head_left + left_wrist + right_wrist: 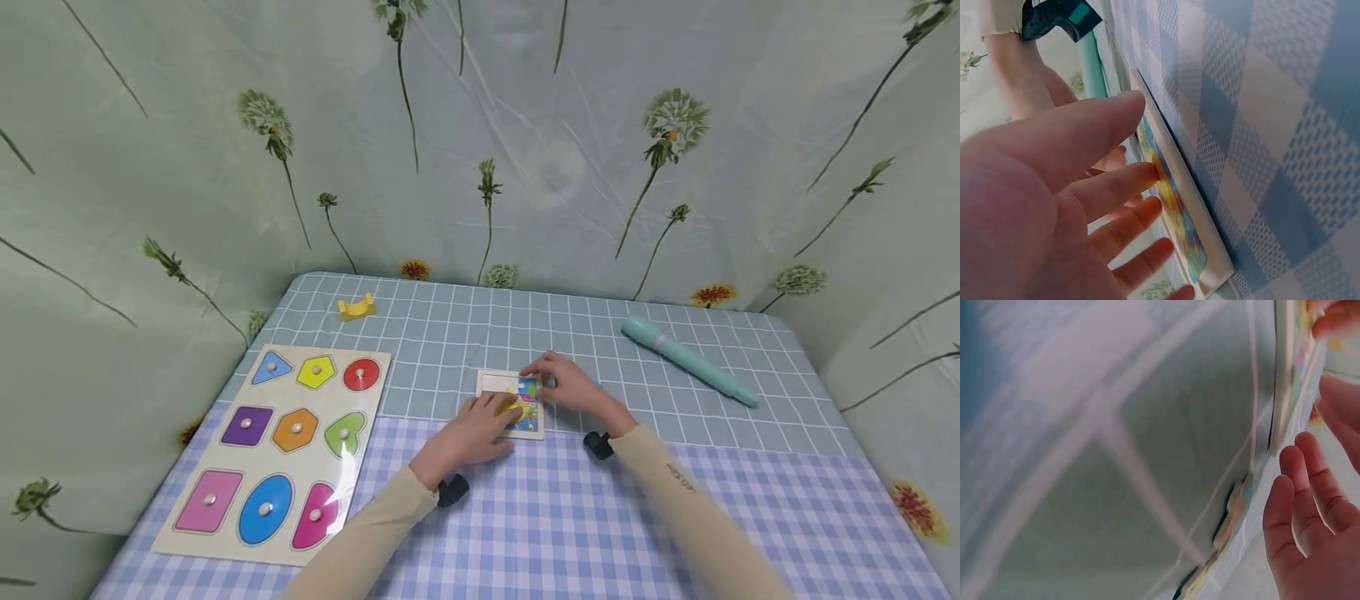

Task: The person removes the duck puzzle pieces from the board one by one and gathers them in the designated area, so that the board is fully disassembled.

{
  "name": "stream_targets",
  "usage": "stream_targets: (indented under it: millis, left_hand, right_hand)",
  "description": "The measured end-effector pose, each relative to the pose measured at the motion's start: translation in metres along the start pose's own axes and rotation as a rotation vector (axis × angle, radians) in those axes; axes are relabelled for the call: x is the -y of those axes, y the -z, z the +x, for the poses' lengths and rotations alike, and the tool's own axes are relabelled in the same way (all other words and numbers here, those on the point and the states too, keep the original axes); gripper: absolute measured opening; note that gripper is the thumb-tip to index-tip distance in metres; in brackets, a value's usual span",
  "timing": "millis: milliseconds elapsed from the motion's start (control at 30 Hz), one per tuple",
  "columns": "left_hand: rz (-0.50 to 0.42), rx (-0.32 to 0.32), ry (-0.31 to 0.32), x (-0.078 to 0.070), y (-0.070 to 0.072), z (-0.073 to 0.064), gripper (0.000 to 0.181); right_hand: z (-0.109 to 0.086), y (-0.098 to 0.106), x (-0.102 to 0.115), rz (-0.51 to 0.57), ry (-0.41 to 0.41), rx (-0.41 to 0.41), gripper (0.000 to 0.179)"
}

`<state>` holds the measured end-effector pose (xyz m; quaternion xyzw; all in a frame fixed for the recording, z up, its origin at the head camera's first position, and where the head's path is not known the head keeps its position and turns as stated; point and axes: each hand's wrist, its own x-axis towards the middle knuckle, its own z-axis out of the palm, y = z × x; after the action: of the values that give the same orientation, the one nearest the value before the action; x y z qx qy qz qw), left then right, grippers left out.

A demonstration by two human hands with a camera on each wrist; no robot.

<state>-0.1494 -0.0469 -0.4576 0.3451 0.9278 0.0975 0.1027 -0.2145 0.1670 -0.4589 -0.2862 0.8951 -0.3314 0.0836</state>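
A small jigsaw puzzle in a pale wooden tray (534,435) lies in the middle of the table. Colourful pieces (531,417) fill its right side, while bare backing shows at its upper left. My left hand (474,431) reaches over the tray from the left, its fingertips on the yellow part of the picture in the left wrist view. At the tray's right edge is my right hand (572,388), its fingers loosely bent with nothing visible between them. In the right wrist view, loose puzzle pieces (1230,515) lie on the cloth beside the tray.
On the left lies a large board (315,458) of knobbed shape pieces, partly under the left sleeve. A yellow curved block (357,307) stands at the back left. Toward the back right lies a teal tube (686,358). A flower-printed curtain (525,167) hangs behind the table.
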Motion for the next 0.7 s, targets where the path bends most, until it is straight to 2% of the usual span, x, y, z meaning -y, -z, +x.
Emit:
stream_targets:
  millis: [133,267,500,633,700]
  left_hand:
    - [0.019,0.018,-0.015,-0.002,0.0,0.002,0.053]
    - [0.031,0.034,-0.009,-0.003,-0.001,0.003,0.055]
    - [0.016,0.039,0.002,-0.003,0.0,0.004,0.056]
    - [0.001,0.042,0.0,-0.003,0.002,0.004,0.056]
    - [-0.005,0.042,-0.003,-0.002,0.002,0.004,0.055]
  right_hand:
    - [0.004,-0.007,0.003,-0.089,0.023,0.041,0.027]
    - [0.006,-0.009,0.005,-0.121,0.033,0.046,0.022]
    - [0.007,-0.01,0.012,-0.094,-0.032,0.047,0.023]
    - [0.008,-0.011,0.013,-0.055,-0.032,0.02,0.035]
    - [0.009,-0.011,0.012,-0.013,-0.04,-0.005,0.035]
